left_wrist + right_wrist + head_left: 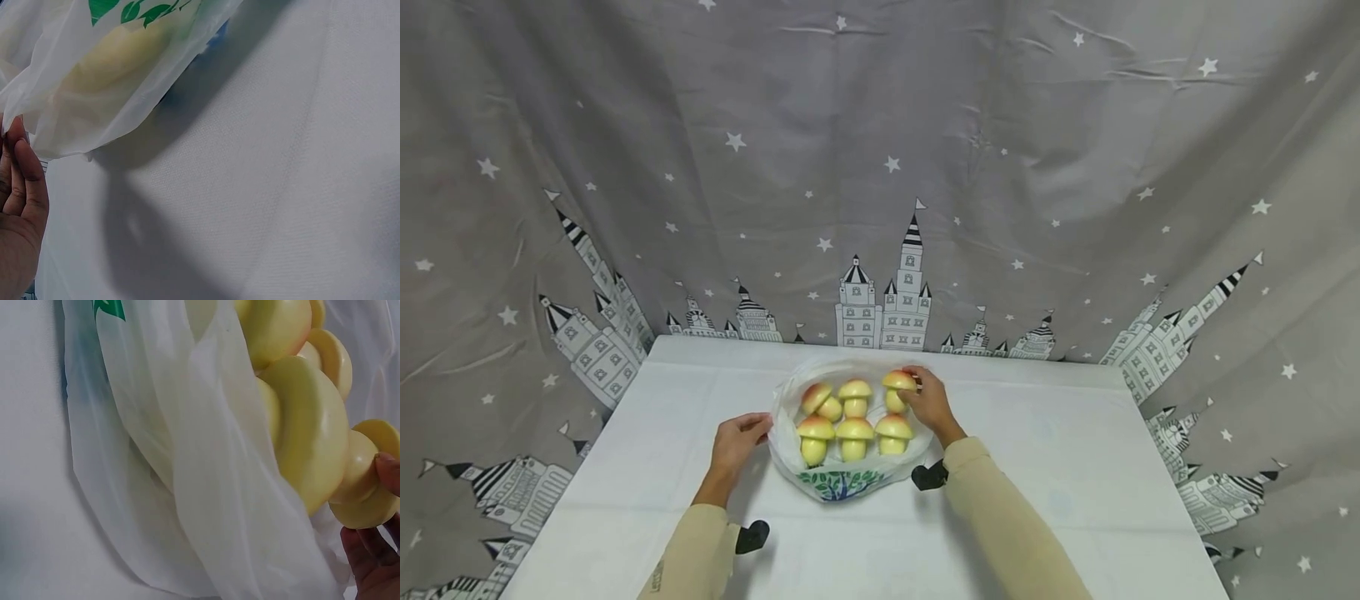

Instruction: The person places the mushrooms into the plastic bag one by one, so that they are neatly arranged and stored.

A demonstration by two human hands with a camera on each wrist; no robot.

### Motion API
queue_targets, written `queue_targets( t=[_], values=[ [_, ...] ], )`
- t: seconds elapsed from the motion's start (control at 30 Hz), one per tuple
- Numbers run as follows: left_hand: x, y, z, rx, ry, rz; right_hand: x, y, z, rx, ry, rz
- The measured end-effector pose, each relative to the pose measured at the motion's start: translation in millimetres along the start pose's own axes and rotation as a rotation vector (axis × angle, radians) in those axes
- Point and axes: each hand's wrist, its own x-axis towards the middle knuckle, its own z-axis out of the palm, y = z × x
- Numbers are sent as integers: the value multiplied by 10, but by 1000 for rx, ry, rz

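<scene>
A white plastic bag (784,429) with a green leaf print lies spread open on the table, and several yellow toy mushrooms (853,429) with orange-tinged caps sit in it in two rows. My left hand (735,446) pinches the bag's left edge between thumb and fingers; the left wrist view shows these fingers (31,178) on the thin plastic. At the bag's far right corner my right hand (931,402) grips a toy mushroom (897,382). In the right wrist view its thumb lies on this mushroom (362,509), with other fingers below.
White cloth covers the table (1037,500). Behind and at both sides hangs a grey curtain (1000,167) printed with stars and castles. A black heart-shaped piece (752,537) shows at the left wrist, another (929,476) at the right.
</scene>
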Motion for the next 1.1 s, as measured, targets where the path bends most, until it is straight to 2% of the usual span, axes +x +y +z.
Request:
queue_targets(
  t=[0.17,0.33,0.57,0.67,0.8,0.97,1.1],
  values=[
    [-27,61,2,13,3,-44,-5,-46,38,-49,-13,22],
    [-28,68,-9,17,-1,-47,2,-42,84,-61,-17,37],
    [-41,71,-32,10,-14,-33,6,-23,124,-103,-21,0],
    [-40,49,-26,12,-11,-23,2,-28,131,-103,-20,9],
    [-34,21,-7,-15,5,-57,4,-37,129,-103,-26,8],
    [-36,13,-14,-2,5,-53,11,-51,111,-125,-35,-7],
    [-51,51,-36,15,-9,-45,20,-89,63,-72,-42,-6]
  ],
)
